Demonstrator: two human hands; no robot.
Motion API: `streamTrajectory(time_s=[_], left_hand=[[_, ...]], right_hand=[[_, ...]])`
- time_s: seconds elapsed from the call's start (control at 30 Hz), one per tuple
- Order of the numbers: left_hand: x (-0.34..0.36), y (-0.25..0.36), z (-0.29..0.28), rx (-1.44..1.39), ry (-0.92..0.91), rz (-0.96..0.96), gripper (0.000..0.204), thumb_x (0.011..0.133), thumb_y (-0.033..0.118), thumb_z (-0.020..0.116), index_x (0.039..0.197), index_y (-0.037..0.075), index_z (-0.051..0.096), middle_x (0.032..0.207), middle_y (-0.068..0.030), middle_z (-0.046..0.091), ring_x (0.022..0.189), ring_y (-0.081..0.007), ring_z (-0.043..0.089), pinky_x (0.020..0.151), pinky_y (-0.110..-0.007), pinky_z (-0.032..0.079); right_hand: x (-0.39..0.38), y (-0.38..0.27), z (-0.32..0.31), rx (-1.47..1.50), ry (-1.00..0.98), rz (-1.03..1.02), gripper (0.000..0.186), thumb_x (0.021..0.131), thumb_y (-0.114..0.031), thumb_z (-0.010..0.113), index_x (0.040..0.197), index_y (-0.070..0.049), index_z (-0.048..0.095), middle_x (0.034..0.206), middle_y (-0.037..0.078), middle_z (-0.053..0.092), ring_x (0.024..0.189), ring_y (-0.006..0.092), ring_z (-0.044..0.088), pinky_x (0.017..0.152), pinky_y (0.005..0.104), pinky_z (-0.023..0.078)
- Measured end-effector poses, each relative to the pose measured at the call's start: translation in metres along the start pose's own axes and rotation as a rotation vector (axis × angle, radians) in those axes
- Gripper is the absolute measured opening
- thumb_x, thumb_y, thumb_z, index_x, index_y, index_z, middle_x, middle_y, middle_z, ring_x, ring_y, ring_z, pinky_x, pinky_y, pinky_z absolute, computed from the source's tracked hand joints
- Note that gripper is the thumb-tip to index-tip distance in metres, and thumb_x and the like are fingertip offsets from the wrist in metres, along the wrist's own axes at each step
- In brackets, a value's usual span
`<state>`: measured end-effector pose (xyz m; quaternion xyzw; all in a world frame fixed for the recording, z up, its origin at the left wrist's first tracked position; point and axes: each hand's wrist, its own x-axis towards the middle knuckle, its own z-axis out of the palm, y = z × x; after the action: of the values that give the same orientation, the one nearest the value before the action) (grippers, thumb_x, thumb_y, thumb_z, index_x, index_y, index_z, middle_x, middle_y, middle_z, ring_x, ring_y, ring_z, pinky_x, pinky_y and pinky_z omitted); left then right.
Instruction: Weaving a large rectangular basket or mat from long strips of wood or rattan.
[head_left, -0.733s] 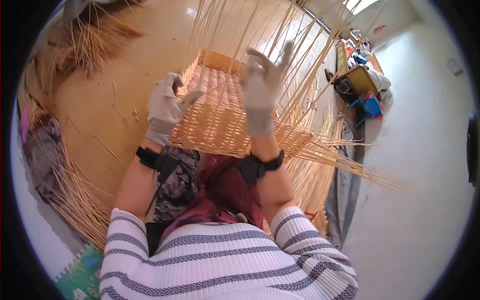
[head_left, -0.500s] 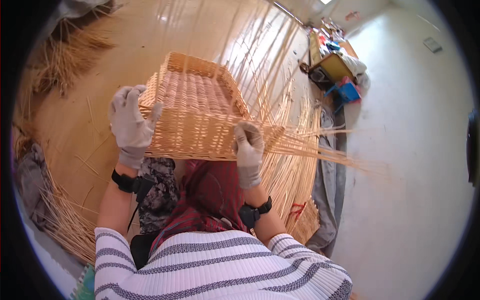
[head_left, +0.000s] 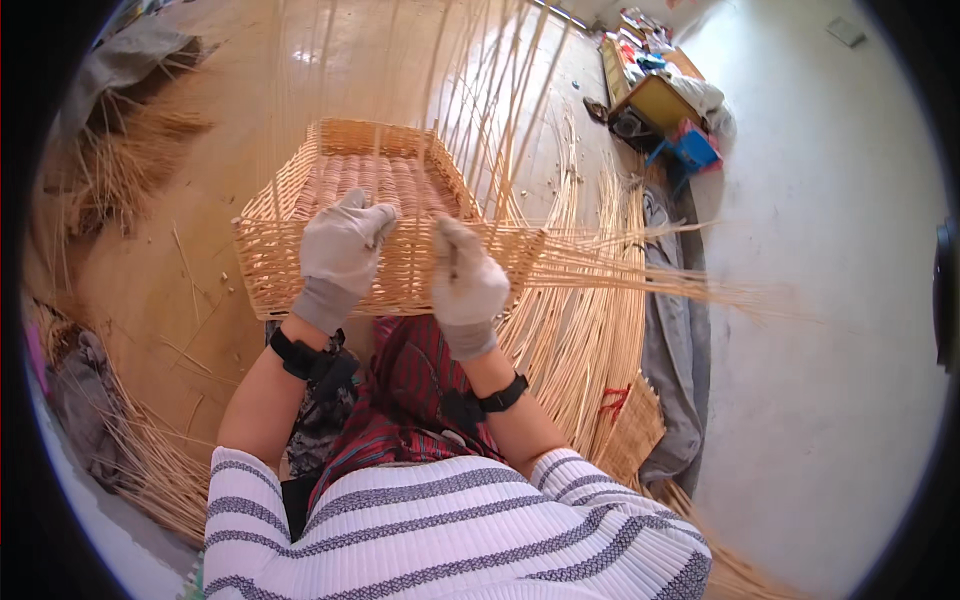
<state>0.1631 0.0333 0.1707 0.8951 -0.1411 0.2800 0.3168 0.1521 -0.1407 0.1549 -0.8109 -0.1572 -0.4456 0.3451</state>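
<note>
A rectangular wicker basket [head_left: 395,285] with a brownish woven bottom rests across my lap, its long unfinished stakes standing up and fanning out to the right. Both hands wear pale grey work gloves. My left hand [head_left: 343,250] is closed at the top edge of the near wall, left of its middle, thumb and fingers drawn together on the weave. A little to its right, my right hand [head_left: 467,285] is also closed, its fingertips at the same edge. Whatever strand lies in the right fingers is too small and blurred to make out.
Bundles of long wicker rods [head_left: 590,290] lie on the floor at my right beside a grey cloth [head_left: 675,340]. More rods [head_left: 150,440] are at the lower left. A blue stool [head_left: 693,150] and a cluttered table [head_left: 655,105] stand by the right wall.
My left hand has moved from the basket's left corner rightward along the near wall. My right hand has shifted left, closer to it. The basket has turned slightly and sits farther left.
</note>
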Motion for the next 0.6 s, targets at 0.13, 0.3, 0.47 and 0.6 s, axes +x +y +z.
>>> streamTrajectory(time_s=[0.13, 0.3, 0.47, 0.6], left_hand=[[0.003, 0.002, 0.006, 0.063, -0.053, 0.016, 0.016, 0.087, 0.008, 0.074, 0.103, 0.010, 0.077, 0.081, -0.0095, 0.059, 0.073, -0.0276, 0.063, 0.063, -0.038, 0.048], [0.003, -0.002, 0.010, -0.216, -0.037, -0.052, 0.012, 0.088, 0.010, 0.068, 0.097, 0.016, 0.074, 0.081, -0.0074, 0.060, 0.073, -0.0288, 0.064, 0.063, -0.037, 0.050], [0.000, -0.006, 0.020, 0.104, 0.049, 0.000, 0.011, 0.095, 0.014, 0.066, 0.103, 0.016, 0.073, 0.086, -0.0091, 0.063, 0.076, -0.0300, 0.065, 0.067, -0.037, 0.053], [0.010, -0.007, 0.031, 0.218, 0.176, -0.010, 0.012, 0.096, 0.019, 0.068, 0.107, 0.018, 0.071, 0.089, -0.0100, 0.065, 0.086, -0.0303, 0.066, 0.073, -0.040, 0.055]], right_hand=[[-0.009, -0.002, 0.015, -0.129, -0.244, -0.068, 0.029, 0.086, -0.005, 0.064, 0.114, -0.007, 0.070, 0.093, 0.012, 0.075, 0.072, 0.0295, 0.071, 0.064, 0.0409, 0.057], [-0.016, 0.008, 0.031, 0.084, -0.239, -0.270, 0.031, 0.088, -0.007, 0.063, 0.119, -0.009, 0.068, 0.097, 0.014, 0.075, 0.079, 0.0304, 0.072, 0.067, 0.0421, 0.058], [-0.037, 0.013, -0.010, 0.310, -0.454, 0.115, 0.036, 0.090, -0.009, 0.066, 0.126, -0.011, 0.065, 0.100, 0.012, 0.076, 0.084, 0.0322, 0.074, 0.072, 0.0417, 0.059], [-0.072, 0.008, -0.089, 0.321, -1.064, 0.050, 0.035, 0.088, -0.021, 0.067, 0.123, -0.015, 0.065, 0.093, 0.014, 0.074, 0.086, 0.0372, 0.073, 0.076, 0.0466, 0.059]])
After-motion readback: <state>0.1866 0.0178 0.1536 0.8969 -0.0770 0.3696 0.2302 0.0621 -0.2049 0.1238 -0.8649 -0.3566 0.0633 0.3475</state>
